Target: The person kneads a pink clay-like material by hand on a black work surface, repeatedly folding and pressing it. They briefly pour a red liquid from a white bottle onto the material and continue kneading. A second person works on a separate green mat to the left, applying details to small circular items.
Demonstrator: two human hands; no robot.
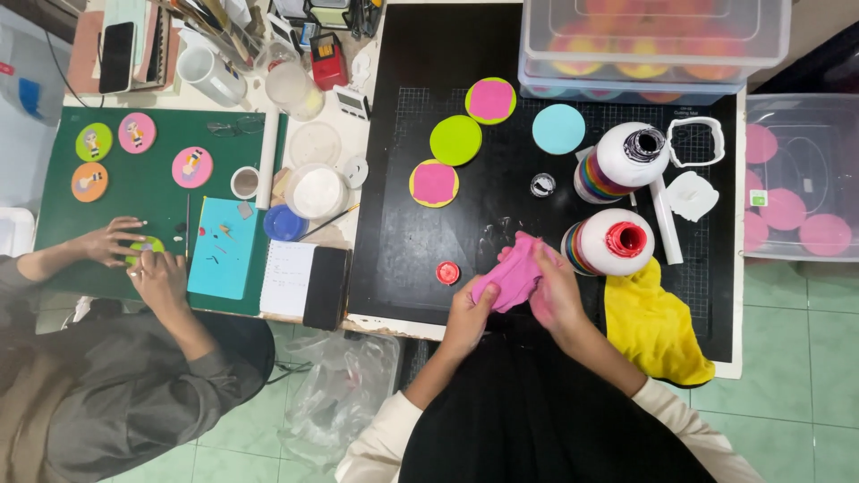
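Observation:
Both of my hands hold one lump of pink clay (512, 275) above the near edge of a black cutting mat (420, 241). My left hand (467, 315) grips it from below and the left. My right hand (555, 291) presses on it from the right. A small red cap (447, 272) lies on the mat just left of my hands. Right of them stands an open white bottle with a red neck (617, 241), and a yellow cloth (656, 326) lies at the mat's near right corner.
Farther back on the mat lie pink-on-yellow discs (435, 182), a green disc (455, 139), a light blue disc (558, 128) and a second white bottle (628, 154). Clear storage boxes (653, 40) stand behind. To the left, another person's hands (134, 255) work on a green mat (161, 143).

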